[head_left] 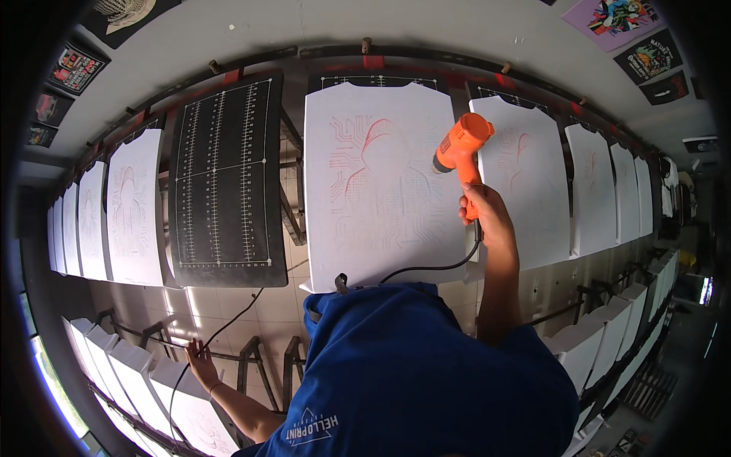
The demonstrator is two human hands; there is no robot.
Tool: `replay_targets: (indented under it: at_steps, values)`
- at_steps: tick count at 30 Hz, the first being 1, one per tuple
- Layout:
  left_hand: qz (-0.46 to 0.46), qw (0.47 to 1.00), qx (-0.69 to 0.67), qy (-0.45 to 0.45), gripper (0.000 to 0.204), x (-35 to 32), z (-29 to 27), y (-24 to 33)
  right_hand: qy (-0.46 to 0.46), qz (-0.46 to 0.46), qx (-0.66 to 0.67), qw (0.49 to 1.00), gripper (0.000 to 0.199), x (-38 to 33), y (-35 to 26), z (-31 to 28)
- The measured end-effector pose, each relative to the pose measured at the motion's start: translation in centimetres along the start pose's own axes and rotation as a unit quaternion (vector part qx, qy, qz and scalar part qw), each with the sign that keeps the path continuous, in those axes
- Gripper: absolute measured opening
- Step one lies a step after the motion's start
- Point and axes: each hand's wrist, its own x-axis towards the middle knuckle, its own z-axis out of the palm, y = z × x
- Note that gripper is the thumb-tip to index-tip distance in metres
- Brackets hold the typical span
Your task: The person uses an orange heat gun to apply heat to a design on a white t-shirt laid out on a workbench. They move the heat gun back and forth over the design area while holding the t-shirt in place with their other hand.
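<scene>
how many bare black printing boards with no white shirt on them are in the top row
1. The bare black board with white ruler markings sits just left of the white shirt that the right hand aims the orange heat gun at. Boards near the rim may be hidden.

A pale wall (426,27) is curving across the top, carrying dark printed shirts (651,57) at both upper corners. Light floor tiles (274,308) are showing between the metal frames (255,358) of the platen rows. Daylight is entering through a window (49,381) at the lower left.
</scene>
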Motion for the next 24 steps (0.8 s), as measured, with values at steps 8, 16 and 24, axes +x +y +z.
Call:
replay_targets:
  at_steps: [8,16,24]
  values:
    - [0.088,0.995,-0.037,0.031,0.037,-0.1,-1.1,2.3,-0.111,0.016,-0.027,0.993,0.030,-0.8,-0.7,3.9]
    - [0.149,0.984,-0.043,0.085,0.039,-2.8,-6.1,8.4,-0.118,0.022,-0.025,0.992,0.033,-1.1,0.0,0.4]
    - [-0.023,0.990,0.129,-0.050,0.041,-11.7,-6.1,4.7,-0.062,0.012,-0.024,0.998,0.029,-2.0,-0.4,-3.8]
